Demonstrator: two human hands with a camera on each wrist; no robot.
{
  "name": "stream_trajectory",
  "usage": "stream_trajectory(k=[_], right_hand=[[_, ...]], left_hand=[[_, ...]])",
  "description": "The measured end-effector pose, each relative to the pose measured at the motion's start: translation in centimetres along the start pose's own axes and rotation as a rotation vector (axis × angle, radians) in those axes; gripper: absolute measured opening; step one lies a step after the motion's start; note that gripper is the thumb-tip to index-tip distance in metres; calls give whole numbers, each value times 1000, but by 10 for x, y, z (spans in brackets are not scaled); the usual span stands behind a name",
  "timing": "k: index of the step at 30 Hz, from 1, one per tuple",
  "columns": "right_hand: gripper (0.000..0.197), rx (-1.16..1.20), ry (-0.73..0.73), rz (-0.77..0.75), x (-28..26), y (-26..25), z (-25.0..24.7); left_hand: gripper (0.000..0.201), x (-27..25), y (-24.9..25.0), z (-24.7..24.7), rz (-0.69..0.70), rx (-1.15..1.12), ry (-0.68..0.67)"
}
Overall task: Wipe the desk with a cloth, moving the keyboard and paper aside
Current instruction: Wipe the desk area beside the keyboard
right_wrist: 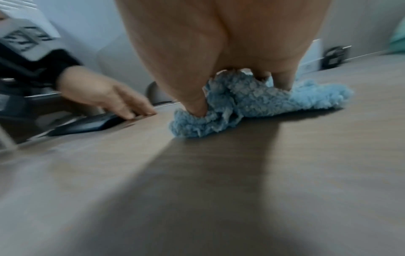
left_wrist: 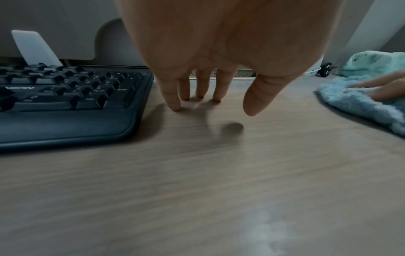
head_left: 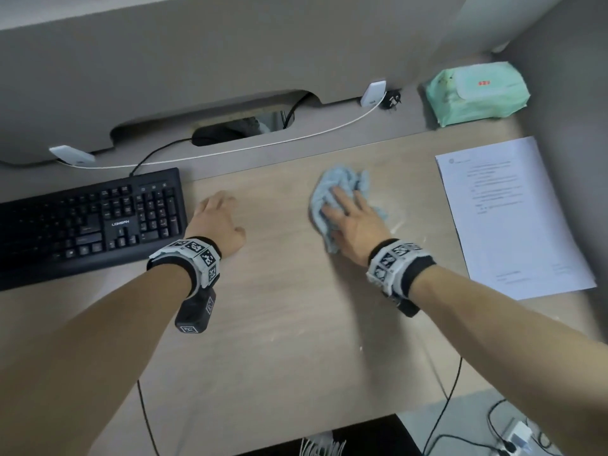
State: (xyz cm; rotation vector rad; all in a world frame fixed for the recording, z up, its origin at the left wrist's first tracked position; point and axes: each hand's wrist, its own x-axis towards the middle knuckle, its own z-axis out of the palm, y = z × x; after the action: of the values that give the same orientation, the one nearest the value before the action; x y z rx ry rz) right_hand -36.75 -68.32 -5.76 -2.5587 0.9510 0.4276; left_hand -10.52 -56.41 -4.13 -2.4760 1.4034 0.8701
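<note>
A black keyboard [head_left: 88, 222] lies at the desk's left. My left hand [head_left: 227, 215] sits just right of it, apart from it, with straight fingertips [left_wrist: 175, 105] touching the wooden desk [head_left: 279, 324] and holding nothing. At centre right my right hand [head_left: 335, 202] lies flat on a crumpled light-blue cloth [head_left: 342, 185], fingers spread and pressing it onto the desk. In the right wrist view the thumb [right_wrist: 195, 107] digs into the cloth [right_wrist: 252, 104]. A printed sheet of paper [head_left: 506, 218] lies at the desk's right side, clear of the cloth.
A green pack of wet wipes [head_left: 477, 93] sits at the back right corner. A white cable [head_left: 263, 144] and a black plug [head_left: 391, 100] lie along the back, by a cable cutout [head_left: 230, 130] under the grey partition. Cables hang below the desk's front edge.
</note>
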Motion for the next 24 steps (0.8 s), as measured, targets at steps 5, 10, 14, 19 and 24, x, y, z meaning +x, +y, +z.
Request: stream_trajectory(k=[5, 10, 14, 19, 24], right_hand=[[87, 45, -1, 246, 39, 31, -27], [74, -1, -11, 50, 96, -48, -40], [72, -14, -73, -145, 101, -80, -27], [72, 32, 38, 163, 89, 5, -46], [68, 39, 41, 281, 105, 2, -54]], left_hand=[[74, -4, -2, -2, 17, -23, -8], [73, -2, -3, -2, 11, -39, 25], [74, -1, -4, -1, 15, -24, 35], [68, 1, -8, -9, 37, -17, 24], [65, 1, -9, -8, 49, -10, 38]])
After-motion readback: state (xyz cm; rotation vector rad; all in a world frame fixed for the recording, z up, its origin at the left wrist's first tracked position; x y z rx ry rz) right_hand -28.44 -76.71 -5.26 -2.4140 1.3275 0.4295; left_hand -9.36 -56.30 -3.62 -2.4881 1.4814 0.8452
